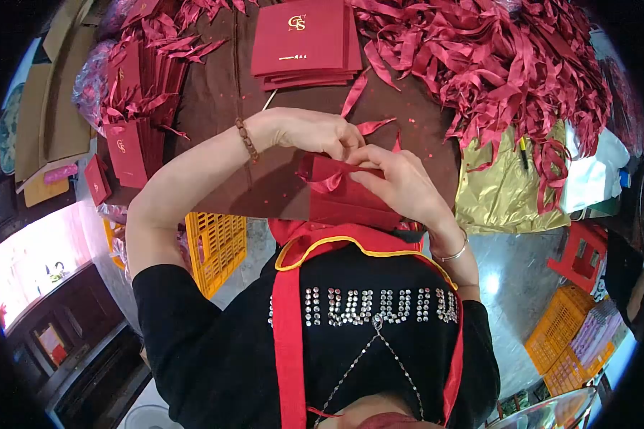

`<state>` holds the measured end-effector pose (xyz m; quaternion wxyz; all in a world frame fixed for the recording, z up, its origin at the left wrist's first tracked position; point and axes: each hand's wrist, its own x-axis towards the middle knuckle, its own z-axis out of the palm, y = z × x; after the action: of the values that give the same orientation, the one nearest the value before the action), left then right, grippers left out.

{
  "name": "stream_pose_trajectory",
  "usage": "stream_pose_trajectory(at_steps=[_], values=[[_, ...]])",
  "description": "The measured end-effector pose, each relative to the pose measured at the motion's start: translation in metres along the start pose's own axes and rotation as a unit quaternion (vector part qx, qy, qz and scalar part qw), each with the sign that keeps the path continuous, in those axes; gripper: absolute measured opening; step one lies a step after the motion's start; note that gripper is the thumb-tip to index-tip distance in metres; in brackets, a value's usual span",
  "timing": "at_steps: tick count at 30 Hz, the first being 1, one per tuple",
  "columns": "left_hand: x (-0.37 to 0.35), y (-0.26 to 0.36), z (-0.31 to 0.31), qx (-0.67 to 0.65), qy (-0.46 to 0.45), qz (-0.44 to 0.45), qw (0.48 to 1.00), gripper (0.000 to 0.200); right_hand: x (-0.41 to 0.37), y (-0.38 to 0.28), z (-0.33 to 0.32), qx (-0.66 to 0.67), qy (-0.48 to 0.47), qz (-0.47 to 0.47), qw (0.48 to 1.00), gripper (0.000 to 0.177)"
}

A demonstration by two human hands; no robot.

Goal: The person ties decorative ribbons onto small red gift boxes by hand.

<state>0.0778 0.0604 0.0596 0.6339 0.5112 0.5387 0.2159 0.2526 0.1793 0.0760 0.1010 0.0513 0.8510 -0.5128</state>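
Note:
At the front edge of the brown table, a dark red bag (pixel 354 204) lies against the red apron. Both hands meet over its upper edge, where a red ribbon (pixel 329 184) hangs. My left hand (pixel 318 134), with a beaded bracelet at the wrist, reaches in from the left side, fingers bent and pressed together. From the right side comes my right hand (pixel 401 179), thumb and forefinger pinched at the ribbon and bag edge. What lies between the fingertips is too small to make out. Ribbon ends stick out beyond the hands.
A stack of red bags (pixel 304 43) lies at the back centre. More bags (pixel 132 154) stand at the left. A large heap of red ribbons (pixel 494 64) covers the back right, above gold wrapping (pixel 497 193). Orange crates (pixel 218 250) and a red stool (pixel 583 257) are below.

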Motion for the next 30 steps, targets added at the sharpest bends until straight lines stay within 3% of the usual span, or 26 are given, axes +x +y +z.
stream_pose_trajectory(at_steps=[3,7,9,13,16,17,20,25,28,30], values=[[0.002,-0.01,0.003,-0.026,0.003,-0.04,0.999,0.029,0.004,0.003,0.001,0.01,-0.006,-0.017,1.0,0.021],[0.002,-0.013,0.007,-0.016,0.045,-0.028,0.998,0.026,0.007,-0.003,-0.005,0.001,-0.048,-0.006,0.999,0.022],[0.004,-0.009,0.01,-0.119,0.125,-0.1,0.98,0.021,0.007,-0.003,-0.001,0.032,-0.055,-0.041,0.997,0.021],[0.007,-0.007,0.004,0.027,0.161,-0.012,0.986,0.02,0.007,0.002,0.006,0.047,-0.047,-0.081,0.994,0.021],[-0.005,0.004,-0.007,0.025,0.205,0.014,0.978,0.021,0.005,0.007,0.004,0.084,-0.032,-0.051,0.995,0.023],[-0.006,0.003,-0.01,0.025,0.206,0.014,0.978,0.021,0.006,0.005,0.002,0.084,-0.032,-0.051,0.995,0.023],[-0.003,-0.002,-0.016,0.066,0.326,-0.001,0.943,0.02,0.007,-0.002,-0.003,0.066,-0.067,-0.014,0.995,0.022],[-0.008,0.011,-0.015,0.105,0.387,0.008,0.916,0.018,0.01,0.01,0.005,0.1,-0.053,-0.015,0.993,0.023],[-0.011,0.006,-0.012,0.049,0.353,0.012,0.934,0.018,0.012,0.009,0.004,0.076,-0.038,-0.022,0.996,0.024],[-0.016,0.001,0.002,-0.152,0.41,0.03,0.899,0.024,0.016,0.02,0.006,0.068,-0.015,-0.041,0.997,0.024]])
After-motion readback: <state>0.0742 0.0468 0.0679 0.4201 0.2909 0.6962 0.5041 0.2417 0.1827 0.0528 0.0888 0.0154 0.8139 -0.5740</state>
